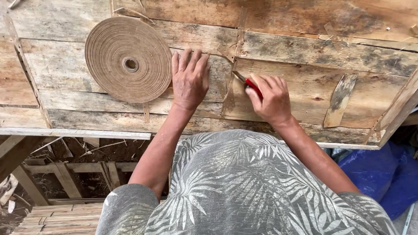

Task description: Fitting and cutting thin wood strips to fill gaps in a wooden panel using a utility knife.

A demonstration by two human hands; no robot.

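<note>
red knife [252, 84] in right hand [270, 100] — perhaps against strip [228, 100] edge

A person in a leafy grey shirt

The shirt [248, 197] is grey with pale palm leaves printed all over it. It has short sleeves that stop above the elbows. Both arms are bare below the sleeves. The left hand [190, 80] and the right hand [270, 99] have no gloves, rings or watch.

Left hand [190, 80] pressed flat on a worn wooden table [313, 56], just right of a large roll of brown tape [128, 59]. Right hand [271, 99] grips a red-handled knife [248, 82], blade tip on a thin strip [230, 92].
</note>
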